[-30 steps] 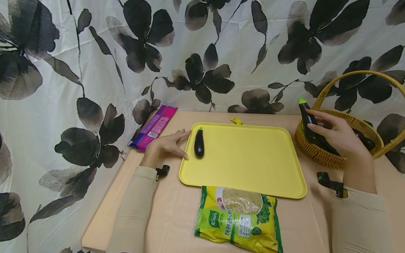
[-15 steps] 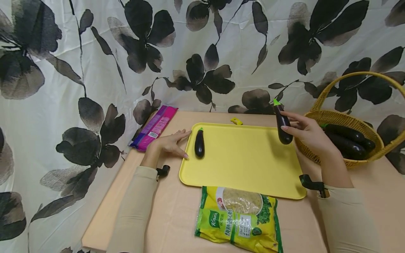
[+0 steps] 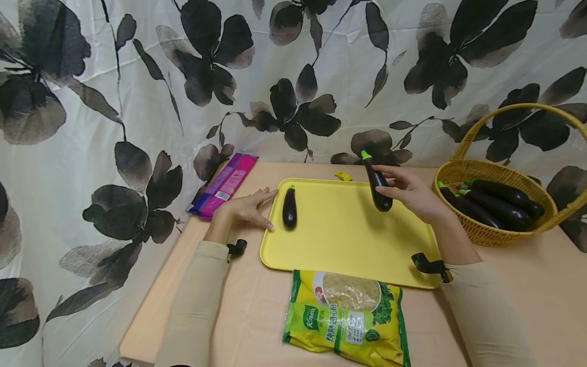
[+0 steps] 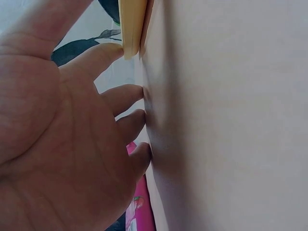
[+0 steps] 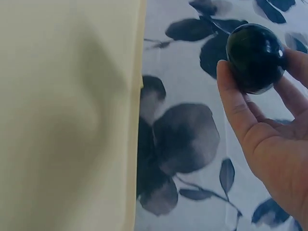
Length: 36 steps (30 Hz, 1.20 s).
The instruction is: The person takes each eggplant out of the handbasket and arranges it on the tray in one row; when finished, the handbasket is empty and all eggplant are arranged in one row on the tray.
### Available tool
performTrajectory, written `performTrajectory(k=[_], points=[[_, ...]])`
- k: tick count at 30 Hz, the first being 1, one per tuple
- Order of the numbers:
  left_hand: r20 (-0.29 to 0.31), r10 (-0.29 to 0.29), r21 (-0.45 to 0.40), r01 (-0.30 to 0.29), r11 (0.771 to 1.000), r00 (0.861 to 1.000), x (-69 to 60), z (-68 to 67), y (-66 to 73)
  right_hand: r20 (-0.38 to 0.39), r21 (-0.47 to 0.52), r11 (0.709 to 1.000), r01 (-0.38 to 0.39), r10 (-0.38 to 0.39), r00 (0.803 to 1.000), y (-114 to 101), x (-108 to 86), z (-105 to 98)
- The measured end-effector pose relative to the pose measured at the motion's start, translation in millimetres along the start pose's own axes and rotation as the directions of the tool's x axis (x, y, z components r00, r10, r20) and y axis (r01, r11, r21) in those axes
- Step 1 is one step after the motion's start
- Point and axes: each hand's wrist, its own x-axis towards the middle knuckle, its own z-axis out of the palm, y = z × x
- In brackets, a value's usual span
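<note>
My right hand (image 3: 410, 191) pinches a dark eggplant (image 3: 377, 183) with a bright green cap, held above the right part of the yellow tray (image 3: 339, 244). In the right wrist view the rounded end of that eggplant (image 5: 255, 57) shows between thumb and fingers, clear of the tray surface. A second eggplant (image 3: 289, 208) lies near the tray's left end. My left hand (image 3: 243, 209) rests at the tray's left edge with fingers spread. In the left wrist view, a fingertip of the left hand (image 4: 72, 130) touches the tray's edge (image 4: 131, 29), and other fingertips meet the tabletop.
A wicker basket (image 3: 477, 237) with a tall handle stands at the right, holding several eggplants (image 3: 500, 206). A yellow-green Knorr bag (image 3: 346, 318) lies in front of the tray. A purple-pink packet (image 3: 224, 186) sits at the left, and a small yellow wrapper (image 3: 342, 175) behind the tray.
My right hand has carried the eggplant leftward, from the basket's left rim to above the tray. The left hand has stayed at the tray's edge.
</note>
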Motion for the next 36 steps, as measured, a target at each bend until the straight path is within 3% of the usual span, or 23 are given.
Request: performTrajectory(k=[3, 18, 26, 36], points=[[0.001, -0.001, 0.001, 0.001, 1.0, 1.0, 0.2, -0.4, 1.0, 0.052, 0.013, 1.0, 0.025, -0.026, 0.998, 0, 8.3, 8], [0.0, -0.004, -0.013, 0.004, 1.0, 1.0, 1.8, -0.4, -0.6, 0.227, -0.153, 0.988, 0.034, 0.001, 0.974, -4, 56.9, 52], [0.003, -0.018, 0.004, 0.018, 1.0, 1.0, 3.7, 0.1, 0.1, 0.323, -0.222, 0.975, 0.027, 0.047, 0.945, -5, 73.0, 78], [-0.008, 0.009, 0.014, -0.008, 1.0, 1.0, 0.6, -0.6, -0.1, 0.412, -0.219, 0.976, -0.001, 0.094, 0.906, -10, 89.7, 101]])
